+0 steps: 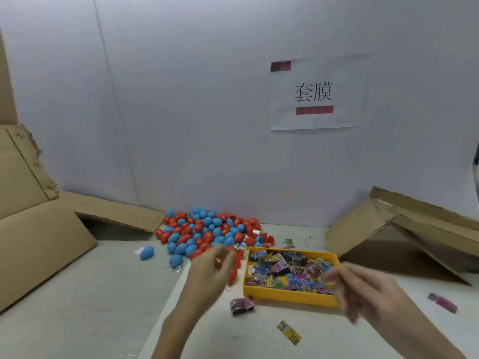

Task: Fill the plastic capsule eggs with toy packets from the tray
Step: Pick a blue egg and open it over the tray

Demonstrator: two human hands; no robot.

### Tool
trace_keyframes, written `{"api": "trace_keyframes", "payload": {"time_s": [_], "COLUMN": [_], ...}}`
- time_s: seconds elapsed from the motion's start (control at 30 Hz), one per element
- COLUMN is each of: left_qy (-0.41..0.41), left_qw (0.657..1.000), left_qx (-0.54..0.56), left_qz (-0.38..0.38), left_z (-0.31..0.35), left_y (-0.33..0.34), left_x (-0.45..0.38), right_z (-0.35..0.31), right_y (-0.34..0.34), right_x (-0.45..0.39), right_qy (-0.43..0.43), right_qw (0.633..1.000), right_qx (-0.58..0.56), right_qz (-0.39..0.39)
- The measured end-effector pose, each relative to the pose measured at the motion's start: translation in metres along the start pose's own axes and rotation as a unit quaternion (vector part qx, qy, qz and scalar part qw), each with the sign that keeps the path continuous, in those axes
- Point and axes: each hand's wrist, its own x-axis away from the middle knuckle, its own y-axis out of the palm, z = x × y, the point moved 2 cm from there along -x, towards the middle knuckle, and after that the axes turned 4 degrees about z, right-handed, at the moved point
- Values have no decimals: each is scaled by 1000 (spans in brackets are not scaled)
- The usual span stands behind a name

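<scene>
**op:** Capsule eggs [207, 230], red and blue, sit in a big heap at the back of the table against the wall, with a couple of blue strays [147, 253] off to the left of it. The yellow tray [290, 296] of toy packets [287, 274] is just right of the heap's near edge. I've got my left hand [211, 272] up in front of the heap with the fingers curled. There's red showing between them, so I think it's pinching an egg, but it's all blur and I can't tell for sure. My right hand [363, 288] is over the tray's right end, fingers loosely spread, and I can't see anything in it.

**reply:** I'd pinch one packet only, they're tangled in there. Get the egg open and steady before you bring the packet over.

**op:** Yeah. Any clutter to worry about?

**reply:** There are loose packets on the table: a dark one [242, 305] in front of the tray, a yellow one [289, 332] nearer you and a pink one [443, 303] far right. The cardboard flaps [404, 229] either side box you in, so watch your elbows.
</scene>
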Motion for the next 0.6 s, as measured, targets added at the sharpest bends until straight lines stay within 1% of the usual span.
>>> {"api": "trace_keyframes", "payload": {"time_s": [0.03,0.07,0.1,0.13,0.2,0.23,0.27,0.33,0.47,0.53,0.6], "left_qy": [2,-14,-23,-44,-33,-21,-4,19,58,71,85], "left_qw": [997,991,983,973,950,940,937,943,949,943,928], "left_qx": [-50,-103,-159,-211,-308,-339,-348,-333,-308,-324,-363], "left_qz": [58,88,92,80,46,35,19,4,20,3,-11], "left_z": [-13,-19,-33,-44,-73,-85,-94,-103,-107,-104,-97], "left_y": [9,13,22,27,36,40,44,52,60,62,64], "left_x": [-28,-48,-72,-92,-115,-122,-128,-135,-143,-145,-144], "right_z": [5,4,10,13,30,39,45,54,60,61,61], "right_y": [0,1,0,0,-5,-8,-10,-11,-8,-6,-3], "right_x": [-21,-35,-51,-64,-80,-84,-84,-88,-93,-94,-92], "right_qy": [-19,-17,-18,-16,-14,-13,-12,-11,-42,-55,-61], "right_qw": [999,996,992,990,985,983,982,981,980,979,979], "right_qx": [7,18,28,32,36,40,45,56,87,107,116], "right_qz": [41,85,118,136,169,180,181,187,175,162,159]}}
